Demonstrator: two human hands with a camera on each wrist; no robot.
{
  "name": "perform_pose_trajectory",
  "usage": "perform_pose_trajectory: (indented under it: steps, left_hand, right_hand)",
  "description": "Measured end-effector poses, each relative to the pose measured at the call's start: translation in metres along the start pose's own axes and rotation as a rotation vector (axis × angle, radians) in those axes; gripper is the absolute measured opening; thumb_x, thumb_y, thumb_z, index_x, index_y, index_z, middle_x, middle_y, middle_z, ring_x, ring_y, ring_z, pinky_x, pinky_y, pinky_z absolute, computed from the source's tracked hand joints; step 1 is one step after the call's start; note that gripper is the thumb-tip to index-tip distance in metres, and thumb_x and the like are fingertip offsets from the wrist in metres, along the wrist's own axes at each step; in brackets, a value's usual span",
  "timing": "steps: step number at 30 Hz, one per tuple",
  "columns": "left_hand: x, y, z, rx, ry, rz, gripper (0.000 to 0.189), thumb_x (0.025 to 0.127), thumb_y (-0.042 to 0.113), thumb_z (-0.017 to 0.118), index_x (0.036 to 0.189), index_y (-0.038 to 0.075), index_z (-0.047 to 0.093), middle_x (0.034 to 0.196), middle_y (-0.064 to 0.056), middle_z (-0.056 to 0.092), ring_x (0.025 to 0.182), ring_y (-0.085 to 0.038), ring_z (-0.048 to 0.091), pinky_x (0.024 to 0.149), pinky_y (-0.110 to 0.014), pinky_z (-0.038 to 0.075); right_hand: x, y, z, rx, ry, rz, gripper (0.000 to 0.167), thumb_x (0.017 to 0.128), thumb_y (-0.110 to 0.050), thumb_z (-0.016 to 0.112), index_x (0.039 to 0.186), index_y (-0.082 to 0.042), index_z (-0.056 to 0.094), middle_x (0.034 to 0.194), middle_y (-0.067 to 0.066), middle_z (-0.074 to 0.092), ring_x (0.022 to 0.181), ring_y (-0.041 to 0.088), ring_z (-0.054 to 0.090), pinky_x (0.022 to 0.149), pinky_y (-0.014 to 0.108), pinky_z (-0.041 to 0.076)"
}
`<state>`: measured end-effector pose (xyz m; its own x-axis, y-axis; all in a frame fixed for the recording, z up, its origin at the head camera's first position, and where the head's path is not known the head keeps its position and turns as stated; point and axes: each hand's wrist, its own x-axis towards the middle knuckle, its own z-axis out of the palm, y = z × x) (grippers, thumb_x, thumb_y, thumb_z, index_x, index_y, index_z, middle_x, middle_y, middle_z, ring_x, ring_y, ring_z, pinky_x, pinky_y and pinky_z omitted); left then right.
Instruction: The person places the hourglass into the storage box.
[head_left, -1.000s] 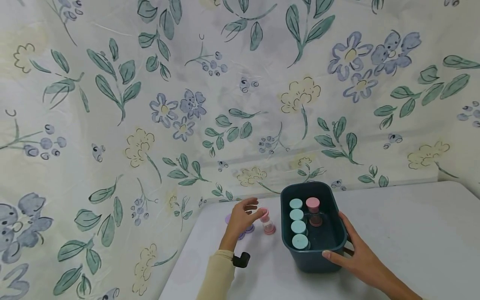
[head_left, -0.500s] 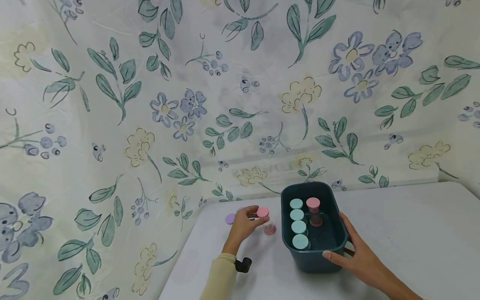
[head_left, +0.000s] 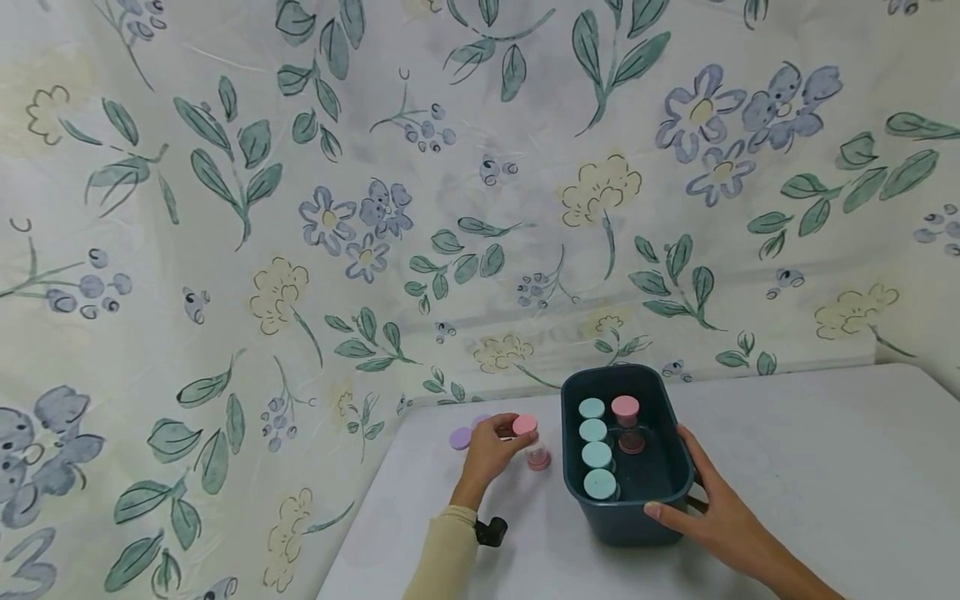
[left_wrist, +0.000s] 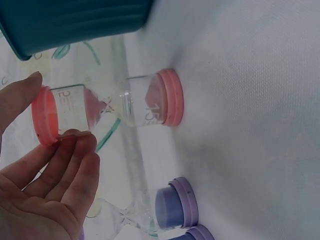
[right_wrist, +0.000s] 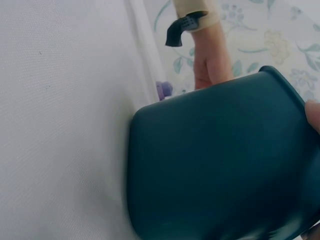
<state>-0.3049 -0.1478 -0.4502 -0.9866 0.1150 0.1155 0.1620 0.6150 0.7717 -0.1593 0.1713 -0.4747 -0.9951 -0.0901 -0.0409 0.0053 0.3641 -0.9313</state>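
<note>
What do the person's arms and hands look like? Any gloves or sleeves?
No gloves on the left hand or right hand! The left sleeve is plain and pale cream. A small, bent black gadget sits by its cuff. The right forearm shows no sleeve.

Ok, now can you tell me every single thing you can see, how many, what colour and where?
table: 1, white, under everything
flowery backdrop: 1, whitish with green, blue and yellow, behind the table
bin: 1, dark teal, on the table
green-topped timers: 4, pale green, lined up along the bin's left side
pink-topped timer: 1, pink, inside the bin
pink sand timer: 1, pink, left of the bin
purple timers: at least 2, purple, on the table, partly hidden
black gadget: 1, black, on the left wrist
sleeve: 1, cream, left arm
left hand: 1, bare, pinching the pink sand timer
right hand: 1, bare, holding the bin
</note>
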Motion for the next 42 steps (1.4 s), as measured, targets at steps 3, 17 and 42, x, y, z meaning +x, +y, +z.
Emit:
perform_pose_trajectory:
  steps: [3,17,42]
  left_hand:
    - [0.001,-0.001,0.001,0.001,0.003,-0.003,0.052,0.087,0.032,0.084,0.129,0.004,0.069,0.119,-0.014,0.075,0.112,-0.029,0.071,0.099,-0.047,0.059]
    - [-0.003,0.003,-0.003,0.016,0.023,-0.022,0.048,0.088,0.035,0.082,0.124,0.006,0.071,0.117,-0.012,0.075,0.108,-0.024,0.070,0.095,-0.043,0.060]
    - [0.001,0.065,-0.037,-0.171,0.085,0.191,0.044,0.087,0.028,0.084,0.126,0.009,0.072,0.119,-0.011,0.074,0.111,-0.024,0.068,0.101,-0.042,0.059]
  right_hand:
    - [0.000,0.001,0.000,0.000,-0.001,0.004,0.119,0.090,-0.044,0.078,0.165,-0.032,-0.013,0.173,0.026,0.003,0.150,0.060,0.023,0.110,0.067,0.044]
    - [0.000,0.002,0.002,0.005,-0.012,0.023,0.118,0.090,-0.046,0.077,0.165,-0.034,-0.014,0.173,0.025,0.004,0.150,0.059,0.024,0.111,0.065,0.045]
    - [0.001,0.000,-0.001,0.005,-0.006,0.006,0.118,0.091,-0.043,0.078,0.165,-0.033,-0.014,0.173,0.024,0.001,0.151,0.059,0.021,0.111,0.069,0.042]
